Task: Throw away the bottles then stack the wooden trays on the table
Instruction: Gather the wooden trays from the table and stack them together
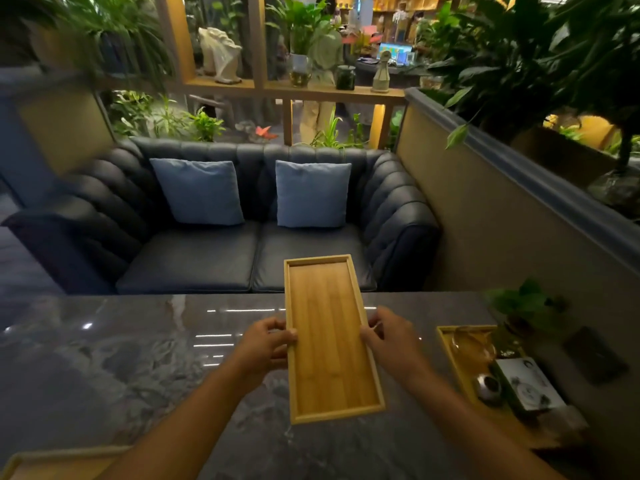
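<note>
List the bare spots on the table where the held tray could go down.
Both hands hold the empty wooden tray over the table. Free: the wide stretch left of it, up to the sofa-side edge and down to the tray corner at bottom left. Crowded: the right end, with the loaded tray and potted plant.

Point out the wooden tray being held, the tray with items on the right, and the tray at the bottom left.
held wooden tray (330,341), head view, on its bare inner floor.
right tray (446,336), head view, on its left rim.
bottom-left tray (52,457), head view, on its far rim.
</note>
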`<state>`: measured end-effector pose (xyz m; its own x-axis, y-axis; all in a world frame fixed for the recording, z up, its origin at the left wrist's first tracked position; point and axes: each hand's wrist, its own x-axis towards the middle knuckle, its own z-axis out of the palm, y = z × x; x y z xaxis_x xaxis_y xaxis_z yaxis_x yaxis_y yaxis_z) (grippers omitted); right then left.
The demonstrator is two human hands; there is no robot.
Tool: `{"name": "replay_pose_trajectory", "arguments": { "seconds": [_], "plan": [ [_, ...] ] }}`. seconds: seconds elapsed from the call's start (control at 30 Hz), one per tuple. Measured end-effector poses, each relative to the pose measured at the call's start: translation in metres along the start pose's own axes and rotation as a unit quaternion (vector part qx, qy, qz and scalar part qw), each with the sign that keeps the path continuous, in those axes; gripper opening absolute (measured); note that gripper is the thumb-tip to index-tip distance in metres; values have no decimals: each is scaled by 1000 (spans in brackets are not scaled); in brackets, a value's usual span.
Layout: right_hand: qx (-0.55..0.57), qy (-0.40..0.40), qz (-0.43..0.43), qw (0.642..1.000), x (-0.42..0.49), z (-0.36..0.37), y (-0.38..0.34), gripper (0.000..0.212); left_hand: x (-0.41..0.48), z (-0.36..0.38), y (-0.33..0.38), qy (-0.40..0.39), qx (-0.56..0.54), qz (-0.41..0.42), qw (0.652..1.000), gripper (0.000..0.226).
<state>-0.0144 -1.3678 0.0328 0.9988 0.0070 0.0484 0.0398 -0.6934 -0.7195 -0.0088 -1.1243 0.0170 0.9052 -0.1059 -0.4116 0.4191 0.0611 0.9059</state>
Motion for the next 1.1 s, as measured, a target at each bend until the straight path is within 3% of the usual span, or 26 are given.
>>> {"name": "replay_pose_trajectory", "arguments": {
  "seconds": [0.23,0.43,0.57,0.8,0.97,1.1],
  "plan": [
    [82,-36,52,995,-23,74,-53,13,-31,-90,-13,33,-53,3,998,21],
    [213,-45,139,966,-54,148,-110,21,-60,-180,-34,87,-122,-9,989,22],
    [322,-42,199,925,-74,199,-146,16,-79,-226,-46,117,-182,-13,976,20],
    [505,16,322,801,-111,281,-201,21,-111,-293,-69,151,-244,-23,958,26],
    [542,-3,344,767,-134,325,-237,30,-131,-325,-86,181,-275,-32,944,24],
    [521,44,362,771,-139,341,-251,31,-145,-325,-97,184,-296,-50,936,28]
  ]
}}
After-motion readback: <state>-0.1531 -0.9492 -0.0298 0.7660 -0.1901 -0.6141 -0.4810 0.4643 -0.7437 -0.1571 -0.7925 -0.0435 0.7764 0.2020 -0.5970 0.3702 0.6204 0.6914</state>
